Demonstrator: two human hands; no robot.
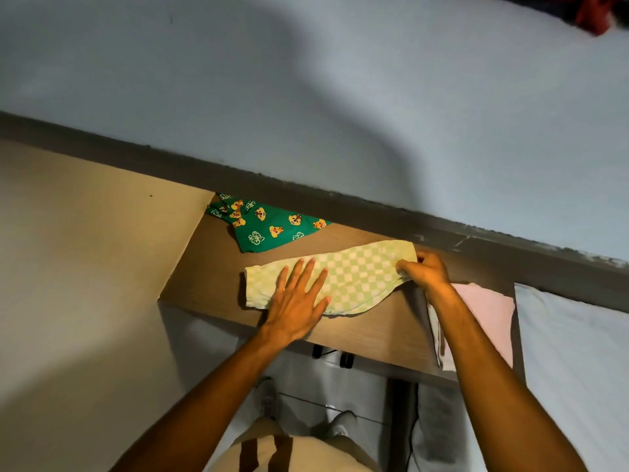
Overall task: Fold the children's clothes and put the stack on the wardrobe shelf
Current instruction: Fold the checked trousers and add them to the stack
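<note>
Here, a green-and-white checked garment point(343, 277) lies across the brown wooden desk point(384, 332), long axis running left to right. Left hand point(296, 301) rests flat on its left half, fingers spread wide, palm pinning the cloth. Right hand point(425, 269) is pinched closed on the garment's right end, thumb and fingers gathering the edge just above the desk.

Handling, as judged: thin knit or woven cotton, very light, limp, no stiffness of its own. It should crease wherever it is pressed and slide easily on the smooth desk, so one hand needs to anchor it. Not fragile. Best holds look like the corners or hems at either end; a mid-panel grab would likely bunch it.

A green printed garment point(265, 226) with cartoon faces lies crumpled at the desk's back, just beside the checked one, apparently unfolded. A pink folded piece point(486, 311) sits on a pale one at the desk's right edge, partly under the right forearm, probably the stack in progress. The wardrobe shelf is not in view.
</note>
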